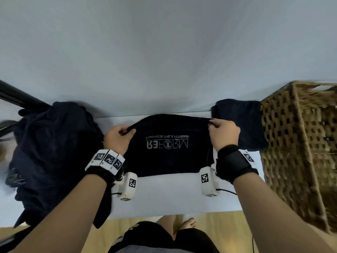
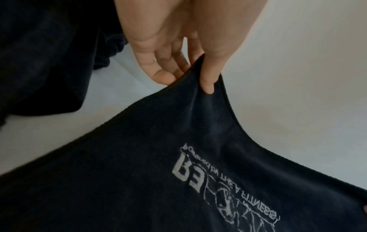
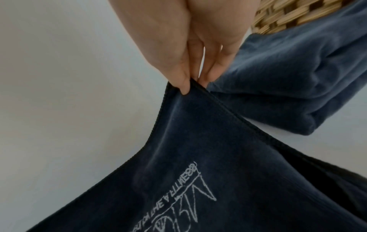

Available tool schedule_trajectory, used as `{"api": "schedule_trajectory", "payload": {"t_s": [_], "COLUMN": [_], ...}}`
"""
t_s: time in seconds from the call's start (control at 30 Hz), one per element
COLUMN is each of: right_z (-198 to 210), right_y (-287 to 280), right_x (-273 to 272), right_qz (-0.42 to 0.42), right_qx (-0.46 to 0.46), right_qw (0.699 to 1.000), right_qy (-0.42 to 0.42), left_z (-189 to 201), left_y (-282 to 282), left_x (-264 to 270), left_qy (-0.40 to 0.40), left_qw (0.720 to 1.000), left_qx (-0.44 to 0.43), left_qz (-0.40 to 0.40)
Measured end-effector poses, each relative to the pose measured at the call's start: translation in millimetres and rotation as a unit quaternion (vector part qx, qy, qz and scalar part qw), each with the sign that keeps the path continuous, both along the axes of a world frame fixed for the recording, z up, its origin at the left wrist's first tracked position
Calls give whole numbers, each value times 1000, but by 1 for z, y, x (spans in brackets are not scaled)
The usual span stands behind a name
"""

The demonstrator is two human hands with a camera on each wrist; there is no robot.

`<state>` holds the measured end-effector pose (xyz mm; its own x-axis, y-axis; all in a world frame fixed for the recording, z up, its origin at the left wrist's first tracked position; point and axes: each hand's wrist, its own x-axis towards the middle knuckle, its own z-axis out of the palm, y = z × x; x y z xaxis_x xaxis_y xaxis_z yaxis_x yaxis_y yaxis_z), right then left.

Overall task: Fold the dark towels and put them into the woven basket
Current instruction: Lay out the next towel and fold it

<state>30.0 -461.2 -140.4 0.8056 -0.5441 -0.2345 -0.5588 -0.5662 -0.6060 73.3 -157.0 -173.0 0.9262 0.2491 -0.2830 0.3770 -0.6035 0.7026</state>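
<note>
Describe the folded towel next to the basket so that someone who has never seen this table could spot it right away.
Start at the tall woven basket on the right end of the white table. Pressed against its left wall lies the folded towel, a compact dark blue bundle. Unlike the logo towel that both hands hold spread out, or the loose heap at the far left, it is neatly folded and shows no lettering.

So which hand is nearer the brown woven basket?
Right. The right hand pinches the dark printed towel's corner just beside the brown woven basket; the left hand holds the opposite corner.

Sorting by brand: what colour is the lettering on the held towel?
White lettering on the dark navy towel; clearest in the head view.
</note>
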Motion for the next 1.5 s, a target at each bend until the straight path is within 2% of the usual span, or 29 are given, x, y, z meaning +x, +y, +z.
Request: {"api": "schedule_trajectory", "payload": {"t_s": [0.2,0.33,0.47,0.63,0.87,1.1,1.2,1.37,1.43,1.5], "right_z": [45,81,116,162,199,203,197,184,179,177], "right_y": [-2,-6,-17,-31,-40,-40,-39,-43,-43,-44], "right_x": [-43,-72,-95,-115,-131,-136,-137,-129,-119,-106], "right_qz": [18,41,31,43,14,50,83,85,97,103], "right_qx": [3,9,9,15,54,32,25,53,30,-1], "right_qw": [997,990,979,964,932,928,937,941,952,961], "right_qy": [-79,-136,-201,-264,-359,-367,-338,-322,-289,-257], "left_z": [52,94,137,187,239,245,237,230,228,225], "left_y": [0,4,14,23,22,26,29,36,36,33], "left_x": [-32,-55,-73,-93,-119,-123,-124,-122,-116,-107], "left_qy": [-46,-112,-188,-237,-330,-305,-278,-250,-241,-230], "left_qw": [999,994,982,968,938,944,955,965,968,969], "left_qx": [-9,-2,-22,-83,-82,-118,-92,-63,-45,-71], "left_qz": [-1,-2,19,9,70,54,47,54,49,56]}}
